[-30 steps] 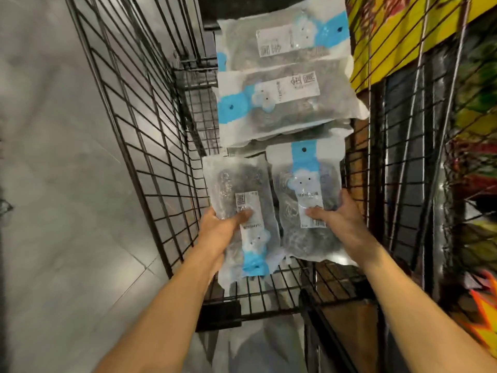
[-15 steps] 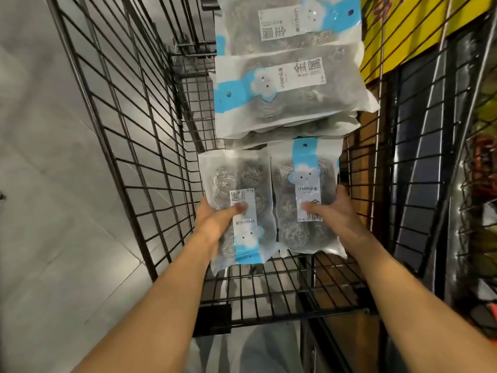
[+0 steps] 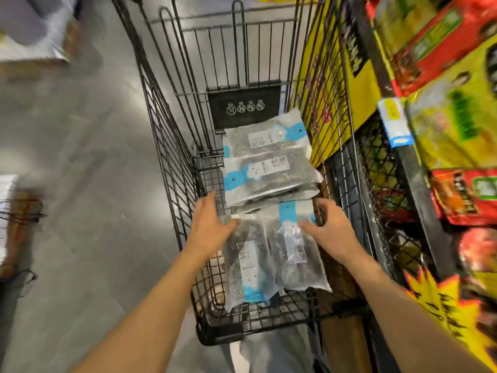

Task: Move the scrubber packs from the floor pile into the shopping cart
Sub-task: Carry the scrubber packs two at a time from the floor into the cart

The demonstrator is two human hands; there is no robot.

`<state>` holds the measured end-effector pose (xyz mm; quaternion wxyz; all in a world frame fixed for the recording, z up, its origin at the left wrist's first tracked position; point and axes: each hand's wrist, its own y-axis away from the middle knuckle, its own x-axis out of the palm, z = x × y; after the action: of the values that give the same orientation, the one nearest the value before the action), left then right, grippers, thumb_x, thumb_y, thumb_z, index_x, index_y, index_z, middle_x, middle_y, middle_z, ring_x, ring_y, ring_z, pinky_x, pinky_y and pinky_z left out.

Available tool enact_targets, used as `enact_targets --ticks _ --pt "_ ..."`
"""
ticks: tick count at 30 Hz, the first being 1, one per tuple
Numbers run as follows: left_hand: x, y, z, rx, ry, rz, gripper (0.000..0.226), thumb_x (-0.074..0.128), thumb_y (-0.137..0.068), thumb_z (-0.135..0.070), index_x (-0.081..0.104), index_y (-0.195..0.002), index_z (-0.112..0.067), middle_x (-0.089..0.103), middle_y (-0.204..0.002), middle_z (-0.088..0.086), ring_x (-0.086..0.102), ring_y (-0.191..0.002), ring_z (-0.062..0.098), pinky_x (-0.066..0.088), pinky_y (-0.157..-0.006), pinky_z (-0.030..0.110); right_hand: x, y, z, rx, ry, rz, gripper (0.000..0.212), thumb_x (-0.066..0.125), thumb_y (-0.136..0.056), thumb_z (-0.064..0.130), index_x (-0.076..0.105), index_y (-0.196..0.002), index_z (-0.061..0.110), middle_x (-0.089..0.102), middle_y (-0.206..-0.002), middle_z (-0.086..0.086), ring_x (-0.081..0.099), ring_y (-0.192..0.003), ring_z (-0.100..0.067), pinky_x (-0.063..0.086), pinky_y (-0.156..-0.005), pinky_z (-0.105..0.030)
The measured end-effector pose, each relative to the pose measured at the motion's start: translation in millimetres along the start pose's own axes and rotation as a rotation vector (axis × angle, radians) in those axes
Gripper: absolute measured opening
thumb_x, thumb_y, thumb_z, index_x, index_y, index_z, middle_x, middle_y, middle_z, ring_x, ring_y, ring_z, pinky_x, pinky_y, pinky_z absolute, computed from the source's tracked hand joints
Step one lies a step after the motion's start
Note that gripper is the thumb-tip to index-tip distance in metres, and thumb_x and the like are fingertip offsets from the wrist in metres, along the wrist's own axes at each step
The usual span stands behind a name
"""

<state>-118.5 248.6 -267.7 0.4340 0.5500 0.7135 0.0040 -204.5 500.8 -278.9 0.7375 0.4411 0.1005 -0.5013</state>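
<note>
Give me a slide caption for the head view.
Both hands, left and right, open above two scrubber packs lying in the cart.

Cart [image 3: 172,146] top open; wire walls hem both sides; scrubber packs [image 3: 269,168] cover floor, bare strip left, seemingly

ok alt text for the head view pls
Both open hands, left hand and right hand, hover over two scrubber packs lying side by side in a black wire shopping cart. More packs are stacked beyond them.

Both hands [image 3: 326,228] (fingers now spread) released the scrubber packs [image 3: 271,261].
</note>
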Motion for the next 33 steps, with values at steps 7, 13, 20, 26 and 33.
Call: enact_targets --ticks 7,13,20,26,33 --pt "-102.2 42.8 -76.1 0.343 -0.298 -0.022 0.096 0.076 -0.089 -0.049 0.022 -0.163 -0.018 0.031 -0.165 0.004 0.029 -0.152 0.022 0.025 -0.123 0.037 -94.5 74.4 116.4 -0.286 0.170 -0.126 0.073 0.076 -0.092 0.039 0.045 -0.151 0.009 0.052 -0.148 -0.012 0.050 -0.137 -0.030 0.041 -0.106 -0.036" --pt "-185.0 69.8 -144.7 0.682 -0.708 -0.184 0.102 0.040 -0.091 -0.080 0.006 -0.165 -0.019 0.002 -0.173 0.007 0.003 -0.160 0.023 0.008 -0.130 0.042 -154.7 129.9 177.9 -0.496 0.477 -0.330 0.095 0.049 -0.095 0.071 0.023 -0.164 0.012 0.021 -0.171 -0.012 0.015 -0.159 -0.029 0.016 -0.126 -0.042" --pt "-221.3 94.6 -203.0 0.886 -0.775 -0.344 0.106 -0.002 -0.080 -0.090 -0.009 -0.164 -0.025 -0.018 -0.169 0.001 -0.016 -0.158 0.020 -0.005 -0.129 0.045 -180.7 196.3 198.4 -0.459 0.667 -0.577 0.135 -0.019 -0.060 0.099 0.000 -0.166 0.018 -0.009 -0.173 -0.011 -0.011 -0.160 -0.030 -0.004 -0.128 -0.047" --pt "-215.7 102.6 -234.7 1.092 -0.860 -0.246 0.110 -0.009 -0.077 -0.090 -0.012 -0.164 -0.023 -0.017 -0.171 0.004 -0.014 -0.159 0.022 -0.006 -0.129 0.046 -184.5 255.1 183.7 -0.278 0.621 -0.706 0.116 0.007 -0.078 0.096 0.001 -0.167 0.021 -0.011 -0.173 -0.009 -0.009 -0.160 -0.029 -0.003 -0.128 -0.047" --pt "-176.0 150.1 -265.8 1.445 -0.911 -0.060 0.115 -0.012 -0.071 -0.091 -0.015 -0.163 -0.022 -0.017 -0.171 0.004 -0.013 -0.159 0.022 -0.003 -0.129 0.046 -151.6 362.0 138.5 0.051 0.566 -0.833 0.127 -0.009 -0.068 0.098 0.003 -0.167 0.018 -0.001 -0.174 -0.013 -0.003 -0.160 -0.033 0.001 -0.130 -0.048"
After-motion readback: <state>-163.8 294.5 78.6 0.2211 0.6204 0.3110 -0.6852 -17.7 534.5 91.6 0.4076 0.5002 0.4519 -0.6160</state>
